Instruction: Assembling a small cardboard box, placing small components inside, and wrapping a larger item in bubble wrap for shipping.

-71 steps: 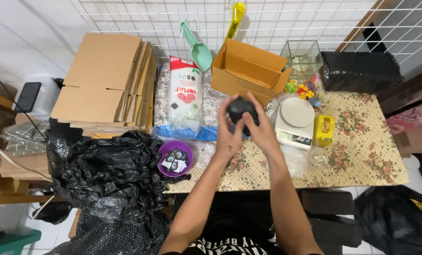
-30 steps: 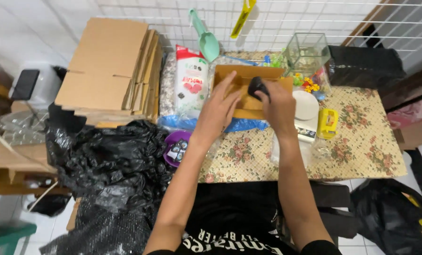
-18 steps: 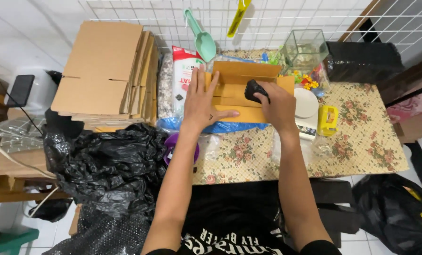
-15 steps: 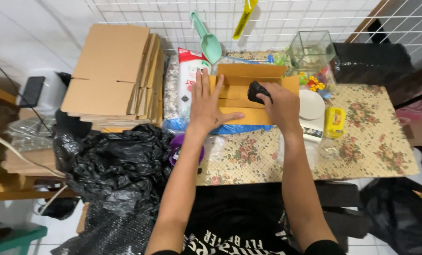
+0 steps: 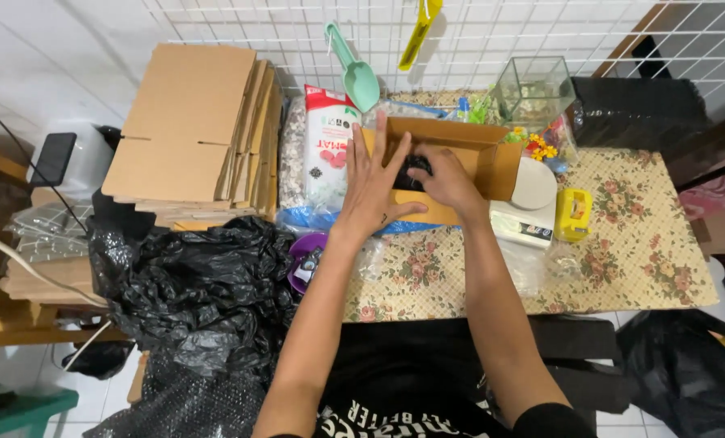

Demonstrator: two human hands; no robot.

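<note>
Covering the worktop [image 5: 622, 243] is a floral cloth, wire grid wall behind. Front edge bare. Left hand [image 5: 376, 182] lies flat, fingers spread, on the open cardboard box [image 5: 484, 150]; right hand [image 5: 447, 180] fingers pinch a black object [image 5: 411, 169] inside. White-red bag [image 5: 330, 142] just left; flat cartons [image 5: 188, 130] stacked further left.

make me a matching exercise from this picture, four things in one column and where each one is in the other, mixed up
Things:
1. black item
2. green scoop
3. yellow tape measure
4. flat cardboard stack

Places:
A. hanging on the wire grid at the back
B. in the open box, under the right hand
C. on the flowered cloth, right of the white scale
D. left of the white and red bag

Pairs: 1-B, 2-A, 3-C, 4-D
</note>
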